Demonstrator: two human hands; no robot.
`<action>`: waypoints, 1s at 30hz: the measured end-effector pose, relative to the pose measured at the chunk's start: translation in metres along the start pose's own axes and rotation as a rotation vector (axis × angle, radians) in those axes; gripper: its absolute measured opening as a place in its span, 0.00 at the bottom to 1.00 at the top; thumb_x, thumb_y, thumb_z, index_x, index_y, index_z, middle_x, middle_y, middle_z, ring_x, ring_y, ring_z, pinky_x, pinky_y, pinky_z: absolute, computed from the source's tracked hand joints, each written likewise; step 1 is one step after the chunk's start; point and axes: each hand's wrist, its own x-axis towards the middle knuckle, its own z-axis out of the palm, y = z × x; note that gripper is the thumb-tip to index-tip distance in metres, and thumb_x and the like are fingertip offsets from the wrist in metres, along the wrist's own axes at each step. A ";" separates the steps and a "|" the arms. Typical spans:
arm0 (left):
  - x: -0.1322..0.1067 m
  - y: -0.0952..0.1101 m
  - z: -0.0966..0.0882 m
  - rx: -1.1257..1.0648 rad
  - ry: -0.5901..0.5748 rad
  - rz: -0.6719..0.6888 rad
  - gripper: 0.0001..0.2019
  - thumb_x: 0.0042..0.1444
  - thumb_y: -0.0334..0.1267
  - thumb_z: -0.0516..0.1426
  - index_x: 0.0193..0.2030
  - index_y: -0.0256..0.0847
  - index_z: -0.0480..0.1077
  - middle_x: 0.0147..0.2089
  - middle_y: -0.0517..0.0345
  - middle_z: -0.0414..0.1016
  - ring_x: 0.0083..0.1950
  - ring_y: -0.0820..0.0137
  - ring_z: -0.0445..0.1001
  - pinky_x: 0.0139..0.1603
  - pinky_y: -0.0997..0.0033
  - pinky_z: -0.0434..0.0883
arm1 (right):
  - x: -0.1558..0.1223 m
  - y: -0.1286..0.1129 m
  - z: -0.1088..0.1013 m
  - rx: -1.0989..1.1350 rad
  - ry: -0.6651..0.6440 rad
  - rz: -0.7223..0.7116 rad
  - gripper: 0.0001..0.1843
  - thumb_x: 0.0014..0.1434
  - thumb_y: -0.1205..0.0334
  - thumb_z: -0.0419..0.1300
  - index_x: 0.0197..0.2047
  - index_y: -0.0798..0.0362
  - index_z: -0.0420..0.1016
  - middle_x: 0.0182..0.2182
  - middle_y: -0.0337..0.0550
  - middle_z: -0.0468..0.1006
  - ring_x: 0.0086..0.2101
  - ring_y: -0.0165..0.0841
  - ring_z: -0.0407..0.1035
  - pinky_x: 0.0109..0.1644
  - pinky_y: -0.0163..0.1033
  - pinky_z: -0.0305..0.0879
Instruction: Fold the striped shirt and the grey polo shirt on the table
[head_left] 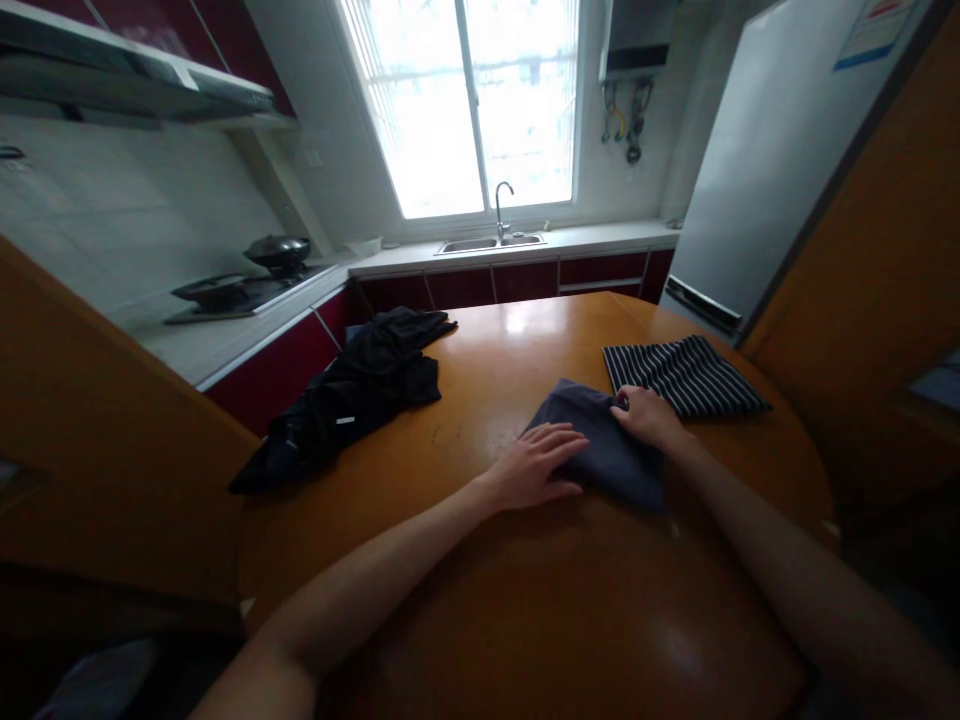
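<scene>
A grey-blue folded garment [619,455] lies on the wooden table in front of me; its exact kind does not show. My left hand [534,467] rests flat on its left edge, fingers stretched out. At the upper right edge, my right hand [649,414] pinches the cloth between curled fingers. Just beyond that hand lies a folded black-and-white striped garment [694,375]. Over on the left side of the table sits a loose heap of dark clothes [367,375] with a small white label.
The round-ended wooden table [480,580] fills the foreground. Behind it run a counter with a sink [491,243] and a window. A stove with pans [277,252] stands at left, a fridge [780,150] at right.
</scene>
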 end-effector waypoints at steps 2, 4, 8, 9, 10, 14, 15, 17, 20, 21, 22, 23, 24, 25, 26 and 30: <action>0.002 0.015 0.002 -0.032 -0.114 0.065 0.36 0.62 0.53 0.61 0.73 0.46 0.57 0.68 0.45 0.65 0.70 0.52 0.61 0.70 0.50 0.59 | -0.004 -0.011 0.003 0.156 -0.088 -0.009 0.10 0.58 0.60 0.63 0.42 0.54 0.80 0.36 0.49 0.83 0.37 0.38 0.76 0.40 0.37 0.67; 0.002 0.017 -0.001 -0.069 -0.205 0.088 0.28 0.65 0.47 0.60 0.70 0.49 0.62 0.66 0.47 0.69 0.66 0.54 0.66 0.68 0.52 0.61 | -0.009 -0.022 0.006 0.346 -0.159 -0.015 0.13 0.54 0.66 0.63 0.44 0.56 0.79 0.33 0.45 0.82 0.31 0.34 0.75 0.35 0.34 0.66; 0.000 0.002 -0.017 -0.334 -0.265 0.035 0.18 0.69 0.42 0.55 0.64 0.48 0.71 0.58 0.49 0.75 0.58 0.60 0.71 0.63 0.60 0.64 | -0.017 -0.039 0.002 0.680 -0.241 0.039 0.23 0.48 0.72 0.59 0.49 0.58 0.78 0.22 0.36 0.77 0.19 0.28 0.66 0.24 0.32 0.60; -0.001 -0.002 -0.022 -0.431 -0.275 -0.002 0.18 0.69 0.44 0.55 0.62 0.46 0.73 0.57 0.48 0.76 0.57 0.60 0.72 0.62 0.61 0.65 | -0.019 -0.041 -0.001 0.750 -0.275 0.053 0.24 0.47 0.71 0.59 0.50 0.57 0.78 0.20 0.35 0.75 0.18 0.28 0.64 0.22 0.31 0.58; -0.001 -0.007 -0.026 -0.533 -0.289 -0.056 0.18 0.69 0.47 0.55 0.59 0.44 0.74 0.56 0.48 0.76 0.56 0.60 0.72 0.62 0.62 0.66 | -0.020 -0.043 -0.005 0.816 -0.312 0.064 0.24 0.47 0.71 0.59 0.50 0.57 0.78 0.19 0.34 0.75 0.17 0.27 0.63 0.21 0.31 0.58; -0.008 -0.028 -0.034 -0.992 -0.269 -0.508 0.25 0.60 0.60 0.60 0.43 0.36 0.79 0.44 0.49 0.81 0.43 0.61 0.78 0.48 0.66 0.74 | -0.022 -0.045 -0.014 1.000 -0.315 0.080 0.23 0.48 0.67 0.59 0.49 0.55 0.78 0.19 0.34 0.74 0.17 0.27 0.63 0.20 0.30 0.56; -0.010 -0.034 -0.035 -1.116 -0.185 -0.646 0.26 0.58 0.61 0.62 0.42 0.35 0.79 0.41 0.49 0.81 0.40 0.62 0.78 0.44 0.67 0.75 | -0.022 -0.044 -0.015 1.030 -0.283 0.076 0.22 0.49 0.66 0.59 0.49 0.55 0.78 0.19 0.35 0.74 0.18 0.27 0.63 0.21 0.31 0.56; -0.011 -0.047 -0.038 -1.352 0.062 -0.856 0.26 0.58 0.60 0.63 0.44 0.35 0.78 0.42 0.47 0.82 0.39 0.62 0.80 0.44 0.67 0.76 | -0.020 -0.043 -0.013 1.090 -0.206 0.046 0.19 0.51 0.62 0.61 0.47 0.54 0.79 0.24 0.38 0.78 0.23 0.29 0.68 0.24 0.32 0.61; -0.010 -0.065 -0.047 -1.632 0.368 -0.988 0.22 0.65 0.54 0.57 0.50 0.34 0.77 0.49 0.44 0.81 0.47 0.60 0.81 0.56 0.62 0.75 | -0.016 -0.043 -0.005 1.140 -0.143 -0.031 0.16 0.54 0.52 0.64 0.43 0.52 0.80 0.35 0.45 0.82 0.33 0.34 0.74 0.34 0.36 0.70; -0.010 -0.070 -0.050 -1.690 0.433 -1.001 0.22 0.68 0.51 0.54 0.51 0.33 0.76 0.50 0.44 0.81 0.49 0.60 0.80 0.58 0.61 0.74 | -0.016 -0.044 -0.001 1.150 -0.142 -0.052 0.17 0.56 0.49 0.64 0.43 0.52 0.80 0.38 0.46 0.82 0.36 0.35 0.75 0.36 0.38 0.71; -0.010 -0.074 -0.053 -1.731 0.492 -1.003 0.21 0.69 0.49 0.52 0.52 0.33 0.76 0.49 0.44 0.81 0.50 0.60 0.80 0.60 0.61 0.73 | -0.015 -0.045 0.004 1.165 -0.157 -0.069 0.19 0.57 0.46 0.63 0.44 0.51 0.80 0.40 0.48 0.82 0.38 0.37 0.75 0.39 0.39 0.72; -0.010 -0.076 -0.056 -1.757 0.547 -0.994 0.21 0.70 0.47 0.50 0.52 0.32 0.76 0.49 0.44 0.81 0.51 0.61 0.80 0.61 0.60 0.72 | -0.016 -0.047 0.009 1.188 -0.181 -0.083 0.21 0.58 0.44 0.63 0.46 0.51 0.79 0.43 0.49 0.82 0.40 0.37 0.76 0.40 0.41 0.73; -0.010 -0.077 -0.057 -1.779 0.586 -0.981 0.21 0.70 0.46 0.49 0.52 0.32 0.76 0.48 0.45 0.81 0.51 0.61 0.80 0.62 0.60 0.72 | -0.017 -0.049 0.014 1.214 -0.204 -0.097 0.23 0.59 0.42 0.62 0.48 0.51 0.78 0.45 0.50 0.81 0.42 0.38 0.76 0.42 0.42 0.73; -0.011 -0.077 -0.058 -1.800 0.602 -0.969 0.21 0.70 0.45 0.49 0.52 0.32 0.76 0.48 0.45 0.82 0.51 0.61 0.80 0.62 0.60 0.72 | -0.018 -0.052 0.019 1.237 -0.220 -0.113 0.25 0.59 0.41 0.62 0.51 0.50 0.77 0.47 0.50 0.81 0.42 0.38 0.76 0.43 0.43 0.74; -0.012 -0.076 -0.058 -1.822 0.591 -0.967 0.21 0.69 0.45 0.48 0.51 0.32 0.76 0.47 0.46 0.82 0.51 0.60 0.80 0.62 0.59 0.72 | -0.019 -0.055 0.023 1.247 -0.223 -0.131 0.27 0.59 0.41 0.62 0.53 0.50 0.75 0.48 0.50 0.80 0.43 0.39 0.76 0.44 0.44 0.74; -0.014 -0.063 -0.052 -1.883 0.371 -1.033 0.19 0.67 0.42 0.49 0.42 0.32 0.78 0.39 0.48 0.83 0.42 0.62 0.82 0.53 0.63 0.76 | -0.027 -0.064 0.032 1.100 -0.030 -0.190 0.28 0.55 0.44 0.67 0.54 0.51 0.74 0.47 0.49 0.79 0.43 0.40 0.75 0.45 0.44 0.74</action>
